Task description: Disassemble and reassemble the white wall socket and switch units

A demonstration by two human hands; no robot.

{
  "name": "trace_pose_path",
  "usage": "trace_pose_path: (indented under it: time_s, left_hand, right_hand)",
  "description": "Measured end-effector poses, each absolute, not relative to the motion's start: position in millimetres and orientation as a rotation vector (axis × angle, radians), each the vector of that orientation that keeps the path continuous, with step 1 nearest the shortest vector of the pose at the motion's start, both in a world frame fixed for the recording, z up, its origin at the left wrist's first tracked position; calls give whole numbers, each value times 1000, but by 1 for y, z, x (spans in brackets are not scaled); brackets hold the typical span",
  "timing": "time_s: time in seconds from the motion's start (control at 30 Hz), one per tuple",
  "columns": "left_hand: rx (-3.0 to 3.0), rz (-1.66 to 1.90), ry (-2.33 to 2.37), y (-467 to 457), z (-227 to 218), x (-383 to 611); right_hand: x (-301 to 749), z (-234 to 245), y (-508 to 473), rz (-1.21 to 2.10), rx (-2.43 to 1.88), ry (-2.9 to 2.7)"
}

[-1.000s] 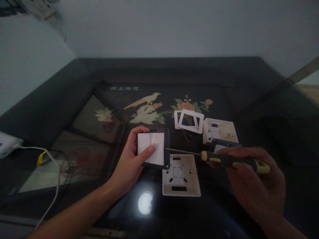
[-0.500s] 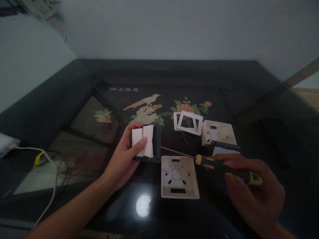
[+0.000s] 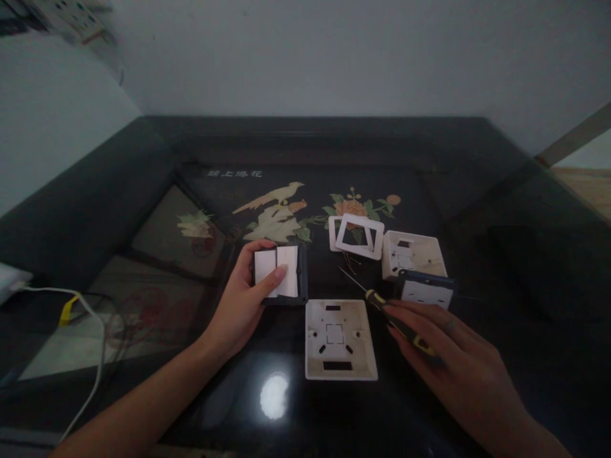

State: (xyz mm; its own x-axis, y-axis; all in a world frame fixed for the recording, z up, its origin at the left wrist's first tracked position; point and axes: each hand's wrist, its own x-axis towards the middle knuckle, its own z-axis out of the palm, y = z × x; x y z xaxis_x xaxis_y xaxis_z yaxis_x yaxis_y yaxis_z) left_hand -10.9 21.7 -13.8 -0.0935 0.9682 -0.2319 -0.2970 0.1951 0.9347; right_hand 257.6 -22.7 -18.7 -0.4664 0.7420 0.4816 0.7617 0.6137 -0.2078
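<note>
A glossy dark surface (image 3: pixel 429 191) fills most of the room before me, meeting a pale wall (image 3: pixel 305 57) across the top of the frame. Set into its design at upper center are a bird (image 3: pixel 277 197), a flower spray (image 3: pixel 351 208) and a line of characters (image 3: pixel 233 173); a white reflection (image 3: pixel 274 395) shines at lower center. A white cable (image 3: pixel 102 343) curls down the left edge, and a socket strip (image 3: pixel 79 19) shows at upper left.

The left hand (image 3: pixel 243 292), left of center, is closed around a dark-backed switch plate (image 3: pixel 287 280), thumb pressed across its white face. The right hand (image 3: pixel 443 334), at lower right, lies palm down with fingers loosely extended over the handle of a screwdriver (image 3: pixel 375 298) whose tip points to the upper left; whether it grips, I cannot tell.

Between the hands sits an open white box (image 3: pixel 363 350). A second box (image 3: pixel 424 251) stands right of center, a second plate (image 3: pixel 427 292) just before it, two overlapping white rims (image 3: pixel 365 222) beside it.
</note>
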Motion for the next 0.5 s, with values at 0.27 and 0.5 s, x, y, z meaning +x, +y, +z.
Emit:
trace_pose_path:
  time_s: [0.27,0.5]
  left_hand:
    - [946,1264,1222,15,-16,-9]
    - [1031,1262,1190,8,-16,-9]
  right_hand:
    - [244,-43,-42,-201,-1331,-2457]
    - [250,-10,-33,-207,-1302,-2450]
